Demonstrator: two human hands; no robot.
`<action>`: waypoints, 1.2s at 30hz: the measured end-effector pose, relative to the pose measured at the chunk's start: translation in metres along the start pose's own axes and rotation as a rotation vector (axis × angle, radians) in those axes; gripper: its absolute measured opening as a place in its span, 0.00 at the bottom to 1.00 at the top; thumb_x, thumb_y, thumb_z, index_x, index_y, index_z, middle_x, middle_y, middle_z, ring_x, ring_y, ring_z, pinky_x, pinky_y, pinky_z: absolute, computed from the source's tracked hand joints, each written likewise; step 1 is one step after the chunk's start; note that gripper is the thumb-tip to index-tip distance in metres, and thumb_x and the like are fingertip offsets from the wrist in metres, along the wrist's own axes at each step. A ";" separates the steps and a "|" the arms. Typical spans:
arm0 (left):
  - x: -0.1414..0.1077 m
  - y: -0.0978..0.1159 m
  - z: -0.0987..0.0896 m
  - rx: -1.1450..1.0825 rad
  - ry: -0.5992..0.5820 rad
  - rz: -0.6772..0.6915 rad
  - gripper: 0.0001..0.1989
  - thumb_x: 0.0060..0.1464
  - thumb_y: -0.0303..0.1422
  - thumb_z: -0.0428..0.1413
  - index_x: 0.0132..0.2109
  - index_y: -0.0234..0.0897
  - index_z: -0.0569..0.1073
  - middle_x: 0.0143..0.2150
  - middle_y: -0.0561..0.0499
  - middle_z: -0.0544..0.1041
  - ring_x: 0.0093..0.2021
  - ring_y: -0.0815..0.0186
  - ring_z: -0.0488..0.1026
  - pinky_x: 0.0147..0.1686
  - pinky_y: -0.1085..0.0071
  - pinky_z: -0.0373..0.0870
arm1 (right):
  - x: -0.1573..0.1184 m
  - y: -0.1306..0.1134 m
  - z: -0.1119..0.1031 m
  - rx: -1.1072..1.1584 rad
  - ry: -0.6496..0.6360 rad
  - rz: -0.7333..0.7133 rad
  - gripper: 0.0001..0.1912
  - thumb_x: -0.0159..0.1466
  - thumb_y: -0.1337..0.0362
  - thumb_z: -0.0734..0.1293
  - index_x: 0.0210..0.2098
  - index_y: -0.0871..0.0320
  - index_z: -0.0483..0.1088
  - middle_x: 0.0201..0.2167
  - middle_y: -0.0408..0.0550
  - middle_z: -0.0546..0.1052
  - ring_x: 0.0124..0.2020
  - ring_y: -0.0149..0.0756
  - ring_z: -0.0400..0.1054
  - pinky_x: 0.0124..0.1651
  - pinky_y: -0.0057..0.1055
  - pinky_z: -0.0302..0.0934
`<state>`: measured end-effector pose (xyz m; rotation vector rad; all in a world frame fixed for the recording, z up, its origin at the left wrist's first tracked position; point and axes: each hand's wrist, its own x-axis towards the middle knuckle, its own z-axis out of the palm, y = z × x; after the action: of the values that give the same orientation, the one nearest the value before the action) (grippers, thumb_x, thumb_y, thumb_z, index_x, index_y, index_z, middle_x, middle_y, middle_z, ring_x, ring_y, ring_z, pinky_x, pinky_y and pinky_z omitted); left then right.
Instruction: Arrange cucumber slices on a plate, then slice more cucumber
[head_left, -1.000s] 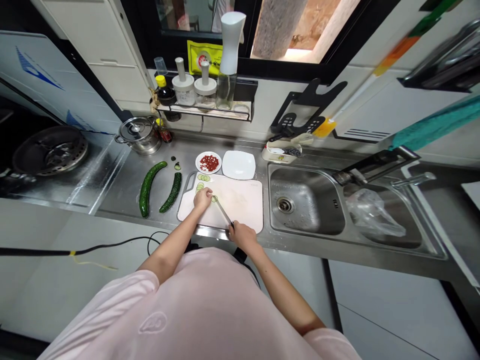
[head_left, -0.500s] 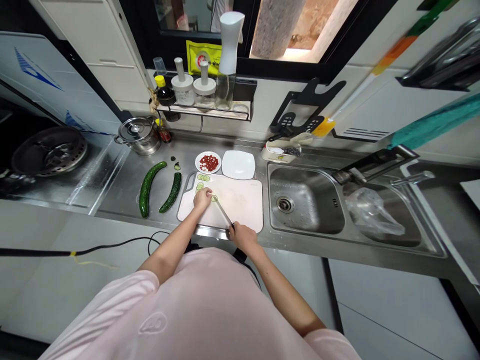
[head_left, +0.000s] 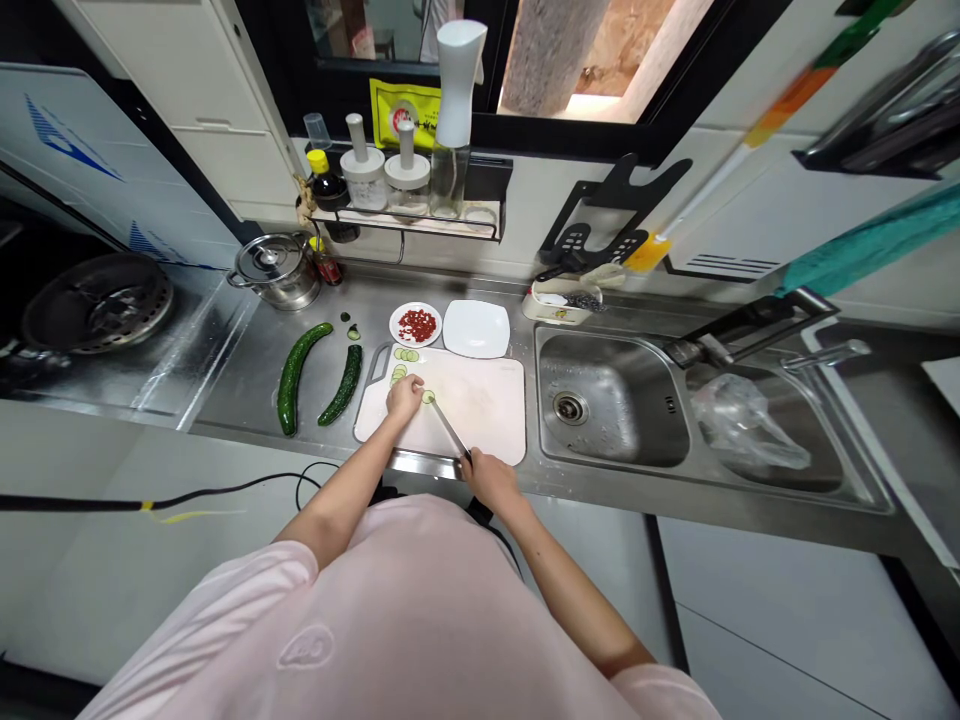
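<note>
On the white cutting board, my left hand rests with its fingers curled together; what lies under them is hidden. Just right of those fingers is a round cucumber slice, at the tip end of a knife. My right hand is closed around the knife's dark handle at the board's front edge. Behind my left hand, several thin cucumber slices lie along the board's left side. Two dark green cucumbers, a longer one and a shorter one, lie on the counter left of the board.
Behind the board stand a small plate of chopped red pieces and a white square plate. To the right is a steel sink. A lidded pot and a frying pan are at the left. Jars stand on a wall shelf.
My right hand and the knife handle have shifted very slightly to the right and nearer to me. My left hand stays almost in place, and the slices look unchanged.
</note>
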<state>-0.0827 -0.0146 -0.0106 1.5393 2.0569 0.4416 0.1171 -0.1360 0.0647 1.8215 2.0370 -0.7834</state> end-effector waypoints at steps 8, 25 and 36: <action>-0.001 0.002 -0.003 0.001 -0.028 -0.018 0.09 0.52 0.30 0.53 0.41 0.43 0.74 0.38 0.52 0.75 0.41 0.65 0.70 0.39 0.72 0.65 | 0.009 -0.010 -0.007 0.004 -0.026 0.023 0.19 0.69 0.55 0.51 0.46 0.57 0.67 0.40 0.55 0.77 0.42 0.42 0.71 0.41 0.33 0.57; -0.002 0.002 -0.002 -0.001 -0.021 -0.010 0.09 0.51 0.30 0.53 0.41 0.44 0.74 0.37 0.52 0.75 0.39 0.66 0.71 0.38 0.72 0.64 | 0.010 -0.012 -0.007 0.001 -0.034 0.026 0.19 0.68 0.56 0.51 0.47 0.58 0.67 0.40 0.56 0.76 0.43 0.42 0.71 0.42 0.34 0.58; 0.000 0.000 -0.001 0.000 -0.024 -0.008 0.09 0.52 0.31 0.53 0.41 0.44 0.74 0.37 0.52 0.75 0.41 0.65 0.71 0.39 0.72 0.65 | 0.012 -0.010 -0.004 -0.002 0.000 0.012 0.18 0.68 0.56 0.51 0.45 0.57 0.67 0.39 0.54 0.77 0.41 0.43 0.72 0.41 0.34 0.58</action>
<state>-0.0831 -0.0147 -0.0094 1.5289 2.0446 0.4183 0.1057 -0.1245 0.0635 1.8301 2.0244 -0.7779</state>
